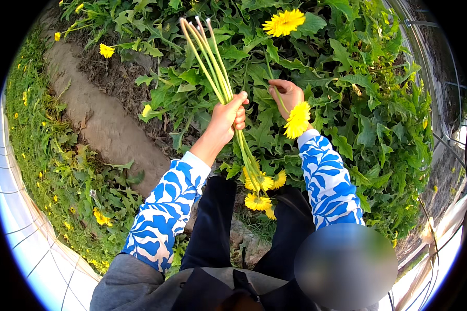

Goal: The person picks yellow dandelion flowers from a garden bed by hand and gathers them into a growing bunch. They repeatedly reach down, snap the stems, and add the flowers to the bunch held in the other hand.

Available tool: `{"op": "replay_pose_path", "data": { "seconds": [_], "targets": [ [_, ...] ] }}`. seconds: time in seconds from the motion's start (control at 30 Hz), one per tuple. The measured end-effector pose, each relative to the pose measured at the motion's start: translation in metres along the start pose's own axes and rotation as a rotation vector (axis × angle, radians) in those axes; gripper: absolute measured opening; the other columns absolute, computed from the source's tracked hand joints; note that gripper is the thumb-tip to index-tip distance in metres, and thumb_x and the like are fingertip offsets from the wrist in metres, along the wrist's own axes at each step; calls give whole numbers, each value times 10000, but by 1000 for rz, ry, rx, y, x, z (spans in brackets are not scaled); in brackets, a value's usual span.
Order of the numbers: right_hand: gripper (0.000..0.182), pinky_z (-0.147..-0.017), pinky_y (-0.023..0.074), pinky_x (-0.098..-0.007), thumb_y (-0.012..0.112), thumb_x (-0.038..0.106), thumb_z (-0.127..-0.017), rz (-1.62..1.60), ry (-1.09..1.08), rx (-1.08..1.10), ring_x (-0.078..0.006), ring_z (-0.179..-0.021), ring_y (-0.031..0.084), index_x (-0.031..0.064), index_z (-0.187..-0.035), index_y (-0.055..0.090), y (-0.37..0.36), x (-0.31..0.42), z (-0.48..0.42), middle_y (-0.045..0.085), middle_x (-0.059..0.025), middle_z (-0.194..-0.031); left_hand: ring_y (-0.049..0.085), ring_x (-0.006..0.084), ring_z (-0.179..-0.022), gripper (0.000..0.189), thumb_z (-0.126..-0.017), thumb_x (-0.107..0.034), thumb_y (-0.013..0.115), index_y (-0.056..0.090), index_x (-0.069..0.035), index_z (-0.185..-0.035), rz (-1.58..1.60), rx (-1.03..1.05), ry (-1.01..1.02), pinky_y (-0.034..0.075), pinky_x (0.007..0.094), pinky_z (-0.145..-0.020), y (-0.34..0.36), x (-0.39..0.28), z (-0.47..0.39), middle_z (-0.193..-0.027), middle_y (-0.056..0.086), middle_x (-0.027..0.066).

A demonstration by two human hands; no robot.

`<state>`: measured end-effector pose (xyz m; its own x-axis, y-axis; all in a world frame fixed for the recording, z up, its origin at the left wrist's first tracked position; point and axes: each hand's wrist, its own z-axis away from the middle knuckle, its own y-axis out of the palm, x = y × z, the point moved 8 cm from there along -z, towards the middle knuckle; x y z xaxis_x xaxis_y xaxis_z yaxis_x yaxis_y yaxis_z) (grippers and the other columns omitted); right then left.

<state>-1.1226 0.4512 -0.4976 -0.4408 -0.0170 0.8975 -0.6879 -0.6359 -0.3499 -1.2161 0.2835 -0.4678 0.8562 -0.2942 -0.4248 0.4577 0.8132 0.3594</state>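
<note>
My left hand (226, 118) is wrapped around a bunch of long green flower stems (214, 64). Their pale cut ends point away from me, and the yellow gerbera-like heads (258, 182) hang down toward my legs. To its right, my right hand (290, 95) pinches a single stem, whose yellow bloom (298, 120) lies over my wrist. Where that stem's far end stops among the leaves is hard to make out. Beyond my right hand, another open yellow flower (284, 22) stands above the foliage.
Dense lobed green leaves (369, 97) surround both hands. On the left, a bare soil path (101, 112) separates this bed from another planted row (50, 163) dotted with yellow blooms. Plastic sheeting (43, 256) and a wire-framed side edge the view. A blurred patch covers the lower right.
</note>
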Motion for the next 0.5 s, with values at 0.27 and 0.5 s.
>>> {"op": "replay_pose_path", "data": {
  "seconds": [0.27,0.5],
  "targets": [
    [250,-665,532,-287,528,7,-808,-194,160,192,-170,-696,674,-16,-1013,669,39,1,-17,697,-135,-850,348,74,-448,294,-891,-322,630,524,-69,-787,-79,-6,31,267,234,-393,21,16,-63,-571,387,-50],
    [171,-528,533,-317,449,50,-907,-604,707,147,-245,-602,641,-56,-977,563,79,-54,-82,643,-161,-774,357,91,-454,268,-887,-288,626,492,-81,-782,-39,40,-60,268,255,-401,21,42,-65,-566,387,-41]
  ]
}}
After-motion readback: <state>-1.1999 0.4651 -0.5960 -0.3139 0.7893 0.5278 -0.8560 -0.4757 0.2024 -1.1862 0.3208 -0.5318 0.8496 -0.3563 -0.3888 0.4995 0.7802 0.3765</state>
